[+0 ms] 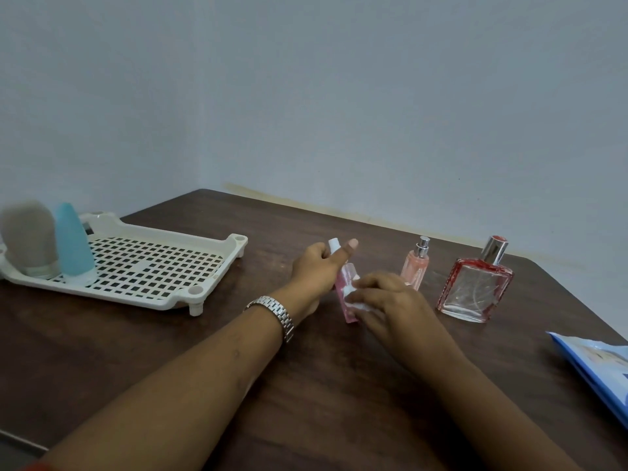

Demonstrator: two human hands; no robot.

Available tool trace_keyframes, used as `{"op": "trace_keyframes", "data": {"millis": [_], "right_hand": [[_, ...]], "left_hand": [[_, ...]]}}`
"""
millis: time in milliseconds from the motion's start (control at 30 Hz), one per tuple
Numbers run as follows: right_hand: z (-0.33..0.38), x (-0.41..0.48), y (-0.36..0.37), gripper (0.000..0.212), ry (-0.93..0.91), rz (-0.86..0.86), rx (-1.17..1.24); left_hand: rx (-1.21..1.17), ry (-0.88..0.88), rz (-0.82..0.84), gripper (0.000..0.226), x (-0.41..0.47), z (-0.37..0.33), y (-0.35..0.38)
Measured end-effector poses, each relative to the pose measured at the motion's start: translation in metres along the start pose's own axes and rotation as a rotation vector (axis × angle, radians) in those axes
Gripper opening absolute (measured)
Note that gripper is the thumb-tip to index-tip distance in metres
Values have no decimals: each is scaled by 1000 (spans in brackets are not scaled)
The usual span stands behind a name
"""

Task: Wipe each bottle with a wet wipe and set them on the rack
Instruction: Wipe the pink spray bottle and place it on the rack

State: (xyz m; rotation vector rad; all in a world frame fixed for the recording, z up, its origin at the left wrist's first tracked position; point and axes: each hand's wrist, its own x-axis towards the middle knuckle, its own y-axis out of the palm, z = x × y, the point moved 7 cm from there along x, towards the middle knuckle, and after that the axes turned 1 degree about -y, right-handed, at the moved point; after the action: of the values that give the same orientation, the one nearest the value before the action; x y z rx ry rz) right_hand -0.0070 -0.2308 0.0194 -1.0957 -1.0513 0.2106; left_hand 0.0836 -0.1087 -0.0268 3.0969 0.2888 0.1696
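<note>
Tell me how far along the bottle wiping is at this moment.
Done: a grey bottle and a blue bottle stand on the rack. In hand: the left hand grips a pink bottle while the right hand holds a wipe against it. Left: a small spray bottle and a square perfume bottle wait on the table.

not much else here tbh: a dark brown wood-grain table [153, 338], a plain pale blue-grey wall [339, 96] right behind the table, and a yellowish stained strip [339, 208] along the wall just past the table's far edge.
</note>
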Motion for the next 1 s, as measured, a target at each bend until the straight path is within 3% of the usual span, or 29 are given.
{"op": "trace_keyframes", "data": {"millis": [133,233,400,533,600,767,1000], "right_hand": [[-1,1,0,15,-41,125,0],[-5,0,-3,16,-35,121,24],[-12,0,-15,16,14,-96,65],[-24,-4,-29,21,103,-305,110],[-26,-4,-29,27,141,-330,125],[-13,-1,-21,21,67,-215,91],[5,3,-3,21,-53,105,110]], "left_hand": [[11,-24,17,39,0,1,-3],[23,-18,32,40,-5,-4,1],[-27,43,201,25,-15,-14,19],[-29,85,316,30,-25,-17,36],[3,79,344,35,-26,-16,40],[-19,57,317,34,-24,-13,33],[-111,-35,251,35,-18,-14,14]]}}
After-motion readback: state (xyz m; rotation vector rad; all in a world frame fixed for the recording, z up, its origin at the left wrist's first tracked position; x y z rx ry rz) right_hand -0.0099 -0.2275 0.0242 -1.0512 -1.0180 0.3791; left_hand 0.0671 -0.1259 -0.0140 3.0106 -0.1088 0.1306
